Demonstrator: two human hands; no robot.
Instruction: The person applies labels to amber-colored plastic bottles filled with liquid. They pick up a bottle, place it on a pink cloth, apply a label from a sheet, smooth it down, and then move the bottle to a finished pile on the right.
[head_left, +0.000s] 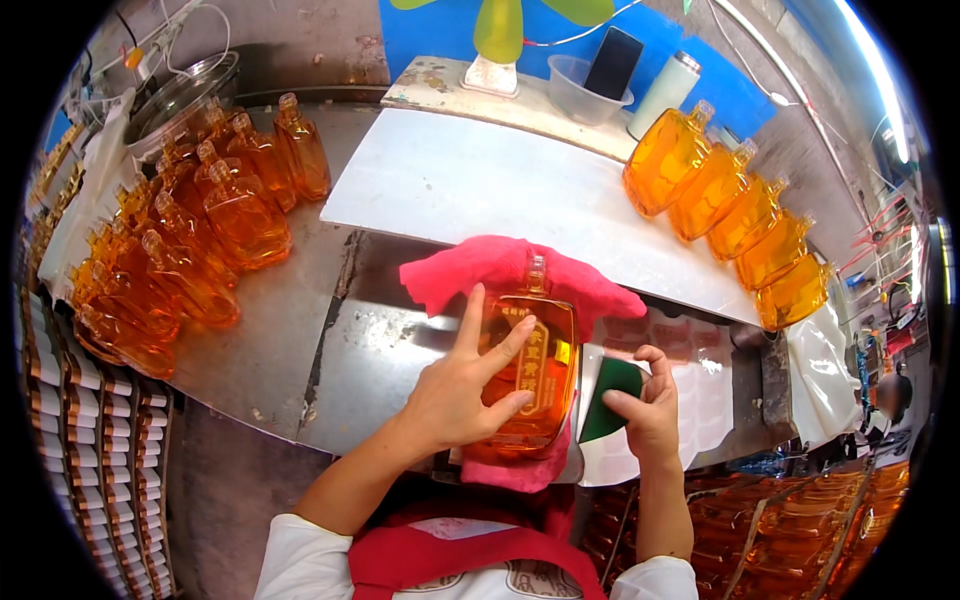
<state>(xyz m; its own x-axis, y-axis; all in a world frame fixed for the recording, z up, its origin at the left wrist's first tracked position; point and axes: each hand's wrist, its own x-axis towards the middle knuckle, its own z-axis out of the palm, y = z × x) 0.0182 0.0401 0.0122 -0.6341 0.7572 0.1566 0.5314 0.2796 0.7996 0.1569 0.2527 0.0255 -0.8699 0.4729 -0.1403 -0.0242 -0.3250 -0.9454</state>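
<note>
A flat glass bottle (pixel 545 400) of amber liquid lies on a pink cloth (pixel 480 262), its neck pointing away from me. Gold lettering and a small yellow patch mark its front. My left hand (pixel 455 395) rests on the bottle with its fingers spread, index and middle fingers stretched toward the upper part. Beside the bottle's right side, my right hand (pixel 652 405) pinches a flat dark green scraper-like piece (pixel 610 398) between thumb and fingers. Beneath that hand is a white backing sheet with pale label shapes (pixel 700 385).
Amber bottles (pixel 245 215) stand grouped at the left, and several more (pixel 665 160) line up at the right. A white board (pixel 450 170) lies behind the cloth. Farther back are a green fan (pixel 498 30), a plastic tub (pixel 580 95) with a phone (pixel 612 65), and a flask (pixel 668 92).
</note>
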